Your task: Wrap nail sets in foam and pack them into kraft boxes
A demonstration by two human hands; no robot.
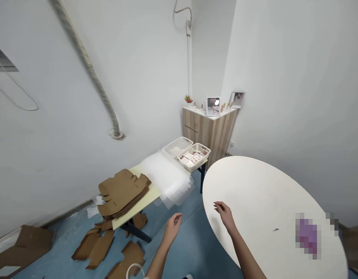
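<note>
My left hand (172, 228) hangs in the air over the blue floor, between the bench and the round table. Its fingers are loosely curled, with a gap to the thumb and nothing visible in them. Over the left edge of the white round table (254, 182) is my right hand (224, 215), its fingers bent but apart and holding nothing. Closest ahead of my left hand are white translucent sheets (167, 174), fanned out on a pale yellow bench (148, 199). Beside the sheets lies a stack of flat brown cardboard box blanks (123, 192).
Two white plastic baskets (179, 147) stand at the bench's far end, one with small packets (193, 158) inside. Loose cardboard (99, 246) covers part of the floor at left. A wooden cabinet (208, 131) fills the corner. A pixelated purple patch (308, 234) covers something on the table.
</note>
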